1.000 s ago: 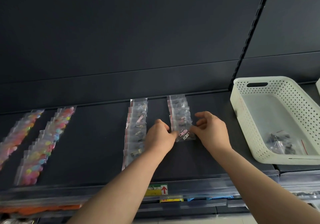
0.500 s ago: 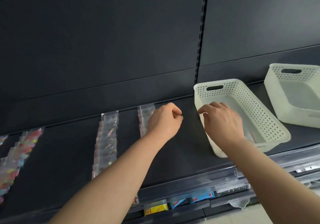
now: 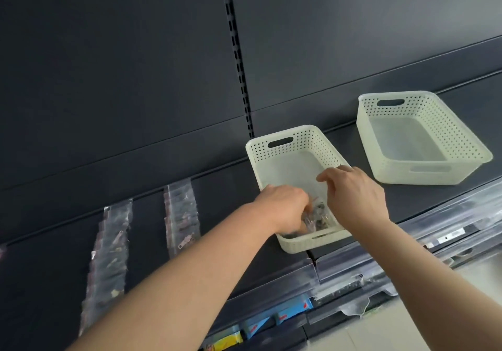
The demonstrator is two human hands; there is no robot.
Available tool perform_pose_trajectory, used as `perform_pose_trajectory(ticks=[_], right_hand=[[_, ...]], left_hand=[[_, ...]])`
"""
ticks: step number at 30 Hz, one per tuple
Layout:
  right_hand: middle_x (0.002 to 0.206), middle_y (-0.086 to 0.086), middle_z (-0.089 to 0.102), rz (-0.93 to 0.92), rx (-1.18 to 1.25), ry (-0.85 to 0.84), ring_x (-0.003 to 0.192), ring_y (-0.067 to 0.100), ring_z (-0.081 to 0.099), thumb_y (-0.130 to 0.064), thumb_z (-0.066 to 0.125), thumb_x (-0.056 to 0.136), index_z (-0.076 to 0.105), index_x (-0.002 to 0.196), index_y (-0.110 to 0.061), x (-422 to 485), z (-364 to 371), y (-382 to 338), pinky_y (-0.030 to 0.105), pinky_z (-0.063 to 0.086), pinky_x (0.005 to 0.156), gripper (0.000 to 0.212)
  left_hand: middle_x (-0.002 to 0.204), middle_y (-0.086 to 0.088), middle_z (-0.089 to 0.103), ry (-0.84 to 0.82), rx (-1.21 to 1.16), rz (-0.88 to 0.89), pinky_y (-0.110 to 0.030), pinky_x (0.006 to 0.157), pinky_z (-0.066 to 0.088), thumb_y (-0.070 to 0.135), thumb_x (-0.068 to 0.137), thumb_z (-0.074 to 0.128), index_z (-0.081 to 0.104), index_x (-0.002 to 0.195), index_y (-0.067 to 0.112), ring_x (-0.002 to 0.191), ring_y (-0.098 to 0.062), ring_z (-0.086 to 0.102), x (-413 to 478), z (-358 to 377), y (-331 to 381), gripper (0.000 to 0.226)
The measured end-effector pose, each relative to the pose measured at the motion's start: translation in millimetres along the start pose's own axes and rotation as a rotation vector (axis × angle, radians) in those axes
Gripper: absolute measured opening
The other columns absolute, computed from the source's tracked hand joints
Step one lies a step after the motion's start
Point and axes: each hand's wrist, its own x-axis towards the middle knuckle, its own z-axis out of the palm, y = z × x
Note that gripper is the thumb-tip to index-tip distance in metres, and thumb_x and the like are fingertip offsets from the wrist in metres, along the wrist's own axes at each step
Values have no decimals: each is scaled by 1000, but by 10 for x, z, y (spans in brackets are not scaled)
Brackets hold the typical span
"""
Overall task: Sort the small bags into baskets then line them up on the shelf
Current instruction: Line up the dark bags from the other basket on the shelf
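A white perforated basket [image 3: 312, 140] stands on the dark shelf, with a bunch of clear small bags [image 3: 320, 216] of metal parts at its near end. My left hand [image 3: 284, 209] reaches down into that end, its fingers curled on the bags and mostly hidden behind the hand. My right hand [image 3: 354, 197] hovers over the basket's right rim with loosely bent fingers and holds nothing. Two rows of overlapping small bags lie on the shelf to the left, one row [image 3: 180, 214] nearer the basket and one longer row [image 3: 110, 258] further left.
A second white basket [image 3: 423, 106] with nothing in it stands on the shelf at the right. Behind is the dark back panel with a slotted upright [image 3: 236, 51]. Clear price rails [image 3: 353, 266] run along the shelf's front edge, with coloured packets [image 3: 255, 326] below.
Both hands left the right-hand row of bags and moved right to the near basket. The left hand went down into it. The view swung right, bringing the second basket fully in.
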Motion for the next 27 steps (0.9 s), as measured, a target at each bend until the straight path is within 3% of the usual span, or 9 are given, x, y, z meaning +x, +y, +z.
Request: perform_pose_trajectory(ticks=[7,11,13,15,17,21,24,27], right_hand=[[111,-11,65,0,-6,-28,102,14,58,-12,45,94,64,114,-32,12,-11,25,27,41,62,33],[111,-11,65,6,-19,-69,100,16,59,-11,44,94,63,114,-33,38,3,11,27,38,60,35],[112,-10,65,10,6,-85,99,16,60,-9,45,93,63,115,-32,70,19,-7,28,45,63,37],[112,-9,67,23,147,-103,99,16,62,-8,42,95,64,116,-28,110,22,-86,33,53,73,36],[106,-8,68,68,445,-113,96,13,64,-11,39,99,64,115,-22,153,-7,-250,33,54,80,32],[99,-4,68,159,985,-277,91,9,65,-24,42,101,61,113,-17,174,-120,-717,34,55,84,24],[94,0,72,114,1094,-480,91,13,69,-26,53,96,64,104,-18,128,-123,-1044,31,57,83,16],[79,4,75,100,1085,-534,81,19,72,-20,63,91,70,86,-15,34,-66,-1308,31,58,78,10]], left_hand=[[98,8,61,-13,-224,-61,-29,82,46,18,91,66,70,108,27,102,-18,60,51,5,-29,20],[102,10,70,252,-434,-170,-31,85,51,17,93,59,72,97,26,98,-13,62,20,-55,-135,16],[97,8,70,396,-674,-238,-35,87,54,17,93,59,66,88,25,93,-12,64,-13,-79,-203,12],[95,2,72,497,-978,-298,-37,84,57,13,96,56,62,90,19,85,-10,67,-91,-114,-278,11],[94,-1,74,555,-1207,-356,-32,79,56,10,98,52,61,96,12,78,-8,67,-206,-149,-366,9],[94,-2,73,645,-1390,-484,-33,81,57,11,99,53,62,100,11,79,-10,69,-450,-109,-581,10],[96,-2,72,681,-1499,-550,-29,75,57,13,100,53,62,103,11,81,-10,68,-650,-18,-732,10],[95,-3,73,693,-1559,-578,-27,72,54,14,100,54,62,101,13,80,-10,68,-859,94,-851,8]])
